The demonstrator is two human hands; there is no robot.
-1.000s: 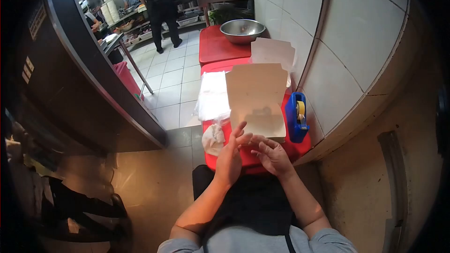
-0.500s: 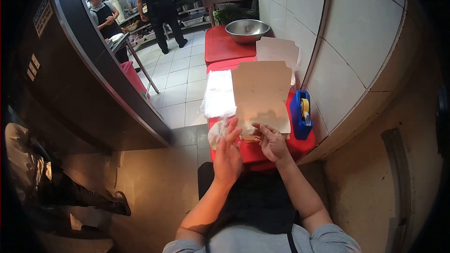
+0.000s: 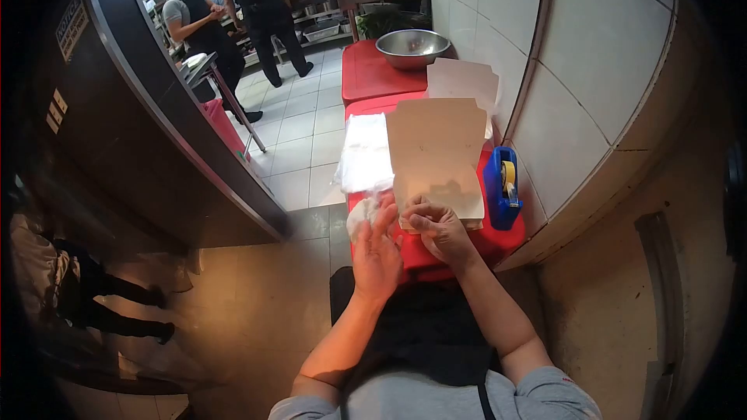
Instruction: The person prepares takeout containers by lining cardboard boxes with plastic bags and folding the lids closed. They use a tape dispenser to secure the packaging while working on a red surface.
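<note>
In the middle of the frame, a flat brown cardboard box (image 3: 436, 157) stands open on a red plastic table (image 3: 436, 258), its lid tipped up toward the top of the frame. The right hand (image 3: 440, 229) sits at the near edge of the box with its fingers curled onto the box's front flap — it pinches the cardboard there. The left hand (image 3: 377, 253) is just to the left of it, fingers straight and loose, gripping nothing; its fingertips are close to the box's lower left corner. A crumpled white cloth (image 3: 359, 216) lies behind that hand. A stack of clear plastic bags (image 3: 364, 154) lies left of the box. A blue tape holder (image 3: 503, 187) stands right of the box, by the white tiled wall (image 3: 591, 62). Higher up — near the top — a shiny metal bowl (image 3: 412, 47) rests on a second red table (image 3: 369, 78).
</note>
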